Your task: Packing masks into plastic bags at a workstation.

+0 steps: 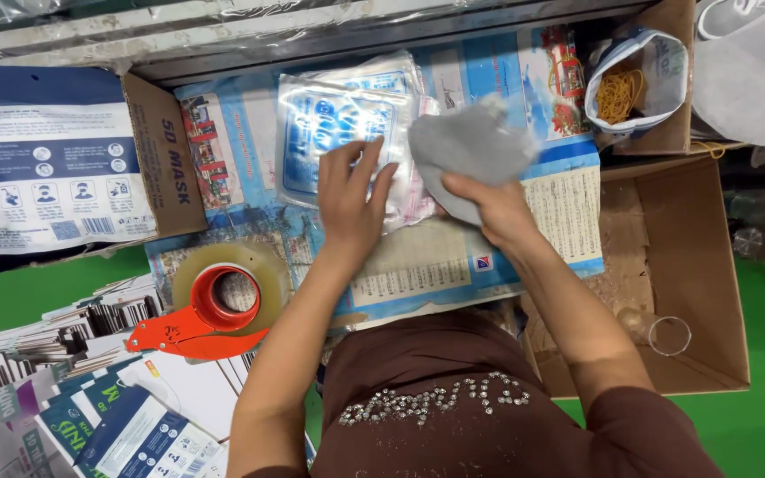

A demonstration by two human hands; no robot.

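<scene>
Our left hand (350, 199) lies flat with fingers spread on the top clear printed pouch (340, 124), pressing it so the slippery plastic stays put on the stack of pouches (400, 71) beneath it. Our right hand (489, 208) is closed in a pinch on the lower edge of a small bundle of grey masks (471, 150), thumb on top and fingers tucked under, holding the bundle just beside the pouch's right edge and tilted toward it; the grip at one end leaves the rest of the bundle free. Both things sit over a blue printed sheet (568, 204) that covers the work surface, which gives a smooth bed for sliding plastic. Outward from the left hand, near our forearm, an orange tape dispenser (210, 323) with a roll of clear tape rests on its side within easy reach. Beyond it to the left stands a cardboard box (163, 155) with a large white-and-blue printed pack (46, 168) against it, and in the near left corner flat printed cartons (126, 434) are fanned in a heap. Past the right hand, at the far right, a small bag of yellow rubber bands (622, 93) sits open-mouthed, and nearer to us an open cardboard box (692, 265) holds a loose ring of tape core.
</scene>
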